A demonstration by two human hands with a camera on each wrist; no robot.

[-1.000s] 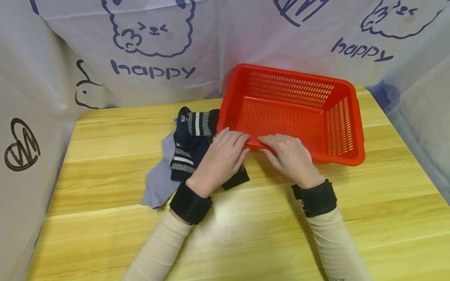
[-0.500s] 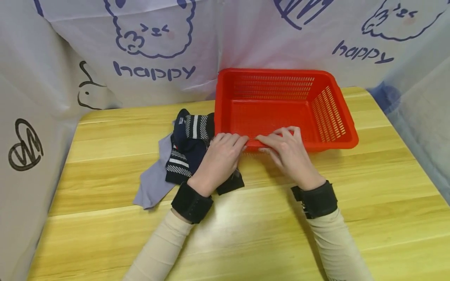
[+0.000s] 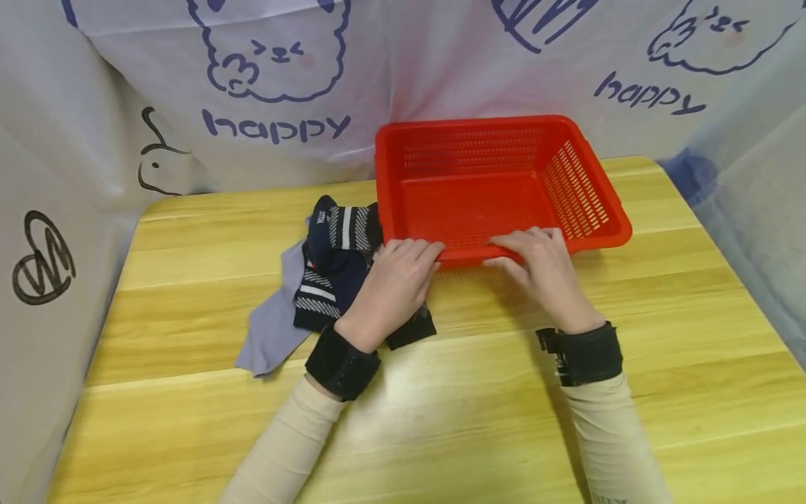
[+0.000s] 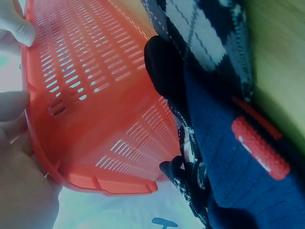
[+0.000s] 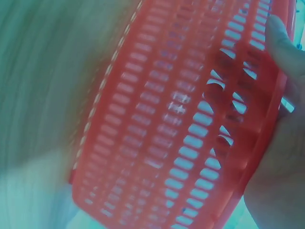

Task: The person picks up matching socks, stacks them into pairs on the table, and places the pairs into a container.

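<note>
- While both hands grip near rim, red basket (image 3: 497, 182) has swung squarer, tilt gone, resting on table (image 3: 189, 420).
- Left hand (image 3: 393, 283), right hand (image 3: 544, 269) curled pinching rim; right slid outward.
- Socks (image 3: 334, 273) under left wrist, outside basket.

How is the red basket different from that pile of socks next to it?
The red basket is rigid slotted plastic, holding its box shape; the socks are soft cloth, heaped loosely. The basket is one bright colour; the socks are navy, striped and grey. Both hands grip the basket's near rim, not the socks. Both sit on the wooden table.
</note>
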